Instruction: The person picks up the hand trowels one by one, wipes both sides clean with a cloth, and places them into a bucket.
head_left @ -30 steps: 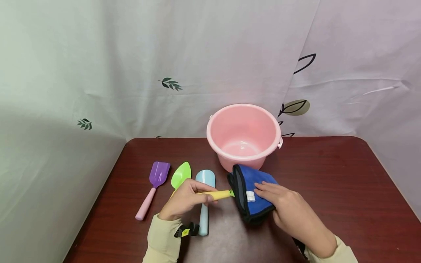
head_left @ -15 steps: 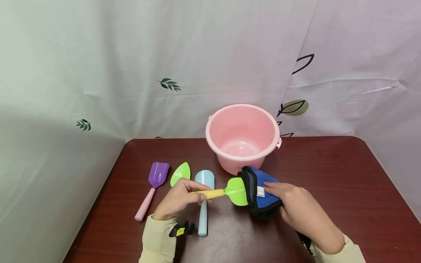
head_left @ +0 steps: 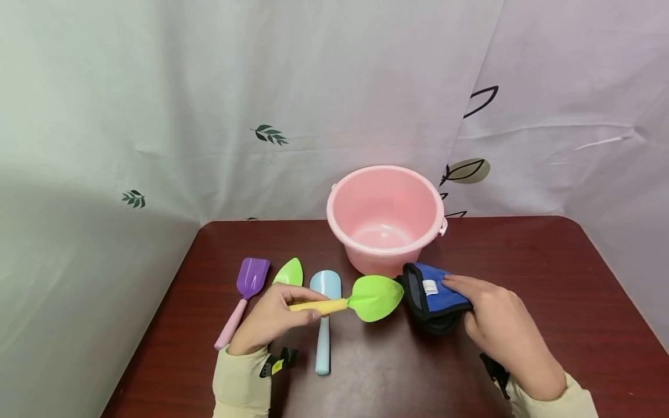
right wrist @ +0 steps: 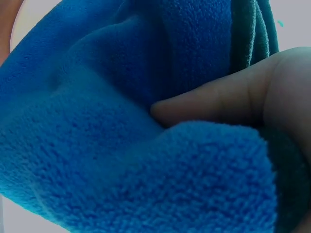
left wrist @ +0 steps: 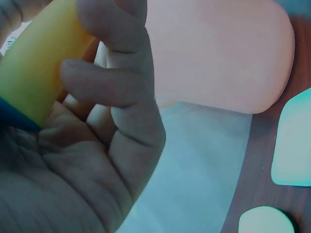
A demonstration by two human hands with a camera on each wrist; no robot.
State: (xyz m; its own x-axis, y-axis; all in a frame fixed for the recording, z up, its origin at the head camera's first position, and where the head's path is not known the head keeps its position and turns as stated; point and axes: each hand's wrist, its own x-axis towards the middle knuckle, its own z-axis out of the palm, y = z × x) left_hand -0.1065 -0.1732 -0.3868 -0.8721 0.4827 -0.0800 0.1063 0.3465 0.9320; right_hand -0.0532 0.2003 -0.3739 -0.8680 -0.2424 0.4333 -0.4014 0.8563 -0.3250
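My left hand (head_left: 274,316) grips the yellow handle of a toy trowel (head_left: 375,297) whose green, leaf-shaped blade points right, above the table. In the left wrist view the fingers curl round the yellow handle (left wrist: 48,58). My right hand (head_left: 507,325) pinches a folded blue cloth (head_left: 444,290) with black edging and a white tag. The right wrist view shows the thumb pressing into the fleecy cloth (right wrist: 121,121). The blade's tip lies close to the cloth's left edge; whether they touch, I cannot tell.
Behind the hands stands a pink bucket (head_left: 387,251). On the dark red table (head_left: 549,278) at left lie a purple shovel (head_left: 252,277) with a pink handle, another green blade (head_left: 290,271) partly hidden by the left hand, and a light blue scoop (head_left: 323,345).
The hands have drawn apart: the right moved right with the cloth, the left slightly left with the trowel. The green blade, earlier covered by the cloth, now shows fully.
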